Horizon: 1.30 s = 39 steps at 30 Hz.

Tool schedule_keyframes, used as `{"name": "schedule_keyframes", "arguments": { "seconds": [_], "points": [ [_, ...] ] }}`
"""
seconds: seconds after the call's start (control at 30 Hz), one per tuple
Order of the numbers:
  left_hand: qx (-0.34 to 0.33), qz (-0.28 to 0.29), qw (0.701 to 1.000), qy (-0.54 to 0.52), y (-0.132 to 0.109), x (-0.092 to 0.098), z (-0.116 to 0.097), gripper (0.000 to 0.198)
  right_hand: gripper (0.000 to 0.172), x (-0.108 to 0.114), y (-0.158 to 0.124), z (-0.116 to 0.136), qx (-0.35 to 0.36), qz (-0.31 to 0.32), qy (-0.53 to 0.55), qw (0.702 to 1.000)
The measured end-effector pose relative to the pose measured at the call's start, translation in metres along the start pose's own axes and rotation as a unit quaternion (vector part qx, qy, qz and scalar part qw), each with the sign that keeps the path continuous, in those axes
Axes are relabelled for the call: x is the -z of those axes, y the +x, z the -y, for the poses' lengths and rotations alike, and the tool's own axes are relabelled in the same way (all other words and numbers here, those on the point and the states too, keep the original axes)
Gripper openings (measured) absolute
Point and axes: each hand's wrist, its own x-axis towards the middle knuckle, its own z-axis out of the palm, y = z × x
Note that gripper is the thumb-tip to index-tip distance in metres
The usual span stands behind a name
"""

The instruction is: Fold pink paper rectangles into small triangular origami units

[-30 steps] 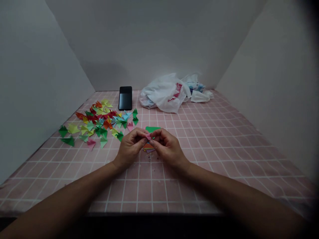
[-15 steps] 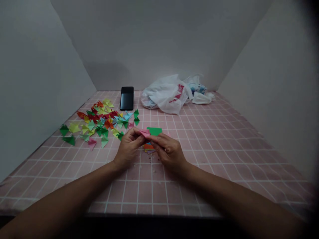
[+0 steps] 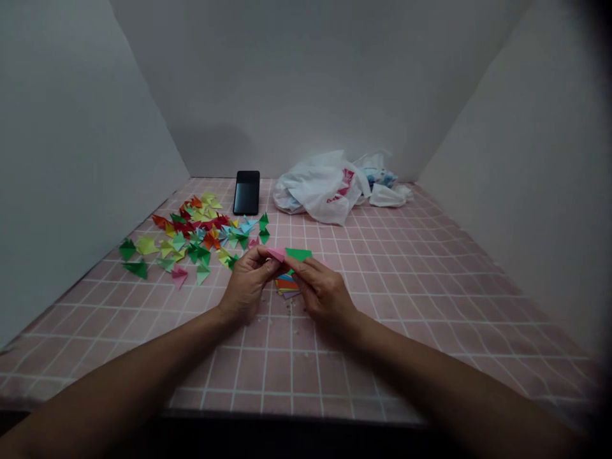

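Note:
A small pink piece of folded paper (image 3: 276, 254) is between my two hands, above the middle of the table. My left hand (image 3: 249, 278) pinches it from the left with thumb and bent fingers. My right hand (image 3: 324, 287) has its fingertips pressed together at the paper's right edge; the fingers partly hide what they grip. Behind the hands shows a green sheet of paper (image 3: 299, 254). Below the paper, partly covered by my fingers, lies a small stack of coloured paper sheets (image 3: 287, 285), with orange, yellow and purple edges showing.
Many folded paper pieces (image 3: 194, 254) in several colours lie spread on the left. A black phone (image 3: 247, 193) leans at the back. White plastic bags (image 3: 322, 189) are bunched against the rear wall. The pink checked tablecloth (image 3: 430, 293) has walls on three sides.
The view has shifted slightly, so things on the table appear a little lower and further right. Both hands keep their hold on the pink paper, with only small finger movement.

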Motion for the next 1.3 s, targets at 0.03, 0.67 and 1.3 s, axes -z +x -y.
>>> {"name": "schedule_keyframes", "arguments": {
  "seconds": [0.03, 0.67, 1.3],
  "points": [
    [0.001, -0.003, 1.000, -0.004, 0.000, 0.000, 0.000, 0.028, 0.044, 0.000, 0.000, 0.000, -0.004, 0.008, -0.009, 1.000],
    [-0.076, 0.082, 0.979, 0.168, 0.005, 0.007, 0.001, 0.012, 0.036, 0.002, 0.004, -0.008, -0.027, -0.026, 0.088, 0.995],
    [-0.164, 0.094, 0.900, 0.393, -0.003, 0.007, -0.001, 0.007, 0.015, 0.002, 0.005, -0.003, -0.013, -0.031, 0.076, 0.997]
  ]
}}
